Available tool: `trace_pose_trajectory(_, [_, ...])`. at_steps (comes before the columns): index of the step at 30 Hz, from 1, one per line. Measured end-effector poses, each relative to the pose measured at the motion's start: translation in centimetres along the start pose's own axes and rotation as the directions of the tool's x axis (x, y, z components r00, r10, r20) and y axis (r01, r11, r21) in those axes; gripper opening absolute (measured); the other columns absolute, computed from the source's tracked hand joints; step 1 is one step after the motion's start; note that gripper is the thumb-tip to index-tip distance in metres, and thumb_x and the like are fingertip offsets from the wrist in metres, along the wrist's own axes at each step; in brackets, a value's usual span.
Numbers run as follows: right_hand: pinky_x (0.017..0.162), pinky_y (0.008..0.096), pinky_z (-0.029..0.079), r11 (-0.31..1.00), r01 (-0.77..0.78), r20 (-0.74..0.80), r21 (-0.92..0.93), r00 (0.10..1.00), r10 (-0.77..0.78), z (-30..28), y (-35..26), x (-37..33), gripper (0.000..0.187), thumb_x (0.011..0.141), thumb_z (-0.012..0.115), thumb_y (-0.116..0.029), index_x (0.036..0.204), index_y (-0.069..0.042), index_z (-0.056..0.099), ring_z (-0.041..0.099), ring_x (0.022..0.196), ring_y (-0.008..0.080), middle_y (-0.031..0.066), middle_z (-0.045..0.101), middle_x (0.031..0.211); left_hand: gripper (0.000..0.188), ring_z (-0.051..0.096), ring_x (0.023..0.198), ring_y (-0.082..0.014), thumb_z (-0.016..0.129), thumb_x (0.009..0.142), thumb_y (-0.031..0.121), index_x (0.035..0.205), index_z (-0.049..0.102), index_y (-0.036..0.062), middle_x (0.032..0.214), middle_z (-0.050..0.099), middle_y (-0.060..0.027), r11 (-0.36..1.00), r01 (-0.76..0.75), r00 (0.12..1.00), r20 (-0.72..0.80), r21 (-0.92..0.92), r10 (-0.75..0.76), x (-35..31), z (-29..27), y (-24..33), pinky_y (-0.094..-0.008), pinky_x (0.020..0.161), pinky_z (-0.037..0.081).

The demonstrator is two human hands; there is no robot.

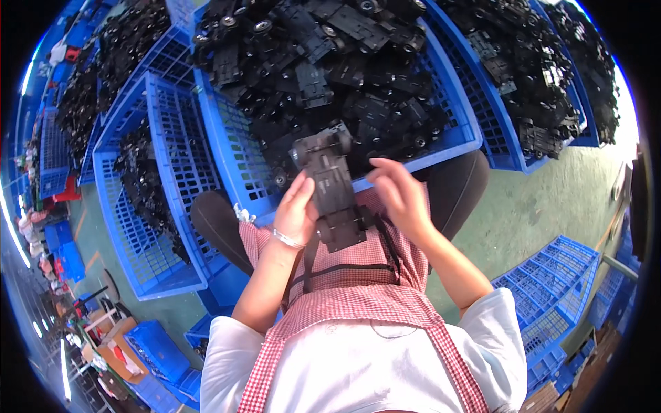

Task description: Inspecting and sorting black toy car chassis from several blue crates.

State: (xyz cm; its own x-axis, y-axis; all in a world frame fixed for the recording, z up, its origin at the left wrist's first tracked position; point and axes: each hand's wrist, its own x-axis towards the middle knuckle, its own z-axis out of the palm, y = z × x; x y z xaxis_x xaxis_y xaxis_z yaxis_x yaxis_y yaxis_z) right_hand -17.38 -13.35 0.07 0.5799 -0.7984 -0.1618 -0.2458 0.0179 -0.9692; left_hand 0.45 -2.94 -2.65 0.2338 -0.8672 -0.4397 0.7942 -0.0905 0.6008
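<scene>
Above our lap (348, 275), by the blue plastic crate's near rim (441, 158), our left hand (296, 213) grips a black toy-car chassis (330, 184); our right hand (407, 203), loosely spread, hangs just beside it, seemingly empty. Held one-handed, it could drop if our grip slackens. We count two hands, one held chassis, one crate directly ahead; the heaped chassis (313, 84) inside overlap too much to count.

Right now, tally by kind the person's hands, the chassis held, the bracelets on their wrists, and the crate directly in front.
Hands: 2 (left hand, right hand)
Black chassis in the left hand: 1
Silvery bracelet: 1
Blue crate: 1
Total: 5
</scene>
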Motion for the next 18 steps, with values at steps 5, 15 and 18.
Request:
trace_pose_trajectory(5, [0.097, 0.0302, 0.038, 0.864, -0.375, 0.272, 0.337, 0.917, 0.292, 1.2, 2.7, -2.8, 0.048, 0.091, 0.053, -0.019, 0.133, 0.001, 0.039, 0.049, 0.112, 0.0185, 0.0131, 0.054, 0.118, 0.038, 0.056, 0.108, -0.0247, 0.046, 0.095, 0.022, 0.129, 0.044, 0.0036, 0.118, 0.057, -0.0113, 0.979, 0.203, 0.976, -0.081, 0.012, -0.201, 1.5, 0.3, -2.6, -0.0394, 0.094, 0.045])
trace_pose_trajectory(15, [0.083, 0.0248, 0.043, 0.968, 0.062, -0.750, 0.243, 0.645, 0.147, -19.0, 2.4, 1.0, 0.054, 0.090, 0.056, -0.023, 0.132, 0.003, 0.036, 0.052, 0.097, 0.0127, 0.0075, 0.053, 0.112, 0.036, 0.057, 0.105, -0.0224, 0.054, 0.091, 0.017, 0.122, 0.053, 0.0005, 0.114, 0.060, -0.0136, 0.629, 0.162, 0.985, -0.084, 0.760, -0.152, 10.8, -0.6, -7.0, -0.0328, 0.088, 0.048])
trace_pose_trajectory(18, [0.085, 0.0310, 0.047, 0.993, -0.120, -0.899, -0.003, 0.436, 0.050, -26.9, 6.6, 1.8, 0.068, 0.087, 0.059, -0.028, 0.139, 0.001, 0.025, 0.053, 0.103, 0.0202, 0.0151, 0.047, 0.124, 0.040, 0.058, 0.104, -0.0304, 0.060, 0.083, 0.022, 0.117, 0.058, 0.0032, 0.112, 0.059, -0.0183, 0.189, -0.158, 0.984, 0.171, 0.969, -0.056, 15.7, -0.7, -9.9, -0.0341, 0.091, 0.045])
